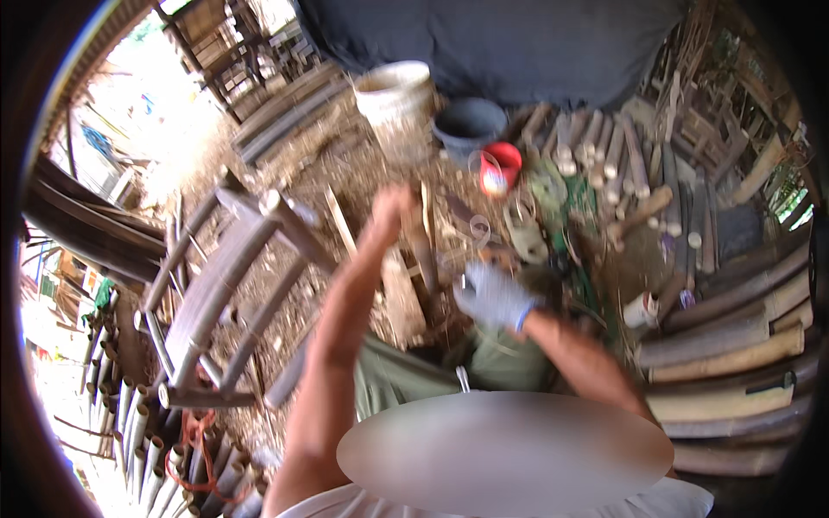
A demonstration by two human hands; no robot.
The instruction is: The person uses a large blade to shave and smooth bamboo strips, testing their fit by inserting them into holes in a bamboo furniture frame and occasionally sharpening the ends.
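Note:
My left hand (pixel 395 204) is bare and reaches forward over the littered ground, its fingers curled closed. Blur hides what they hold, if anything. My right hand (pixel 494 297), in a grey glove, is closed in front of my right knee; a small pale bit shows at its fingers, too unclear to name. Between the hands a brown bamboo piece (pixel 420 250) stands tilted. Below it lies a flat wooden board (pixel 401 293), close to my green trousers (pixel 393 373). A pale split strip (pixel 341 219) is just left of my left hand.
A bamboo chair-like frame (pixel 216 293) stands at my left. Ahead are a dirty white bucket (pixel 397 116), a dark tub (pixel 471 125) and a red pail (pixel 501 168). Cut bamboo lengths (pixel 604 151) are piled at far right; split bamboo (pixel 725 354) is stacked at near right.

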